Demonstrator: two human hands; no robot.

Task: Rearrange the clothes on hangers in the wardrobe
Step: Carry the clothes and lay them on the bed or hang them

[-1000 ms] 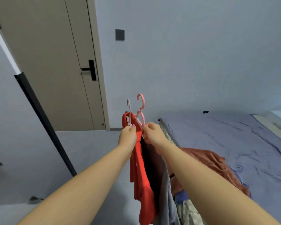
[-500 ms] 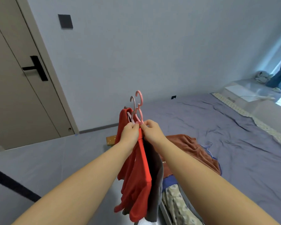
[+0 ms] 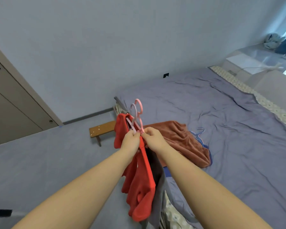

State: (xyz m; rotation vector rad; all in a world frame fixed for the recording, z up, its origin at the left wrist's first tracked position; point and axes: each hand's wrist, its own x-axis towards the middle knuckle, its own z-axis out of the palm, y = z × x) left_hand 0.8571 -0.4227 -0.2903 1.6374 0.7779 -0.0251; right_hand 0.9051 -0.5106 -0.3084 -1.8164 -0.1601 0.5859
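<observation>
1. Right now the left hand (image 3: 131,140) and the right hand (image 3: 153,138) meet in mid-air, fingertips almost touching, each pinching a plastic hanger at its neck.
2. As far as I can tell, the left hand pinches the lilac hanger (image 3: 132,105) and the right hand pinches the pink hanger (image 3: 137,101). Both hooks stand upright just above the knuckles, side by side.
3. A red garment (image 3: 139,187) hangs straight down from the grip under the left wrist, its long axis vertical. A dark grey garment (image 3: 158,176) hangs close behind it on the right-hand side.
4. No wardrobe is in view. The bed (image 3: 229,121), with a rust-brown towel (image 3: 177,138) and a blue hanger (image 3: 199,131) on it, lies beyond and to the right, nearer the right hand.
5. Parting the pair probably means drawing the hands sideways, since the garments overlap.
</observation>
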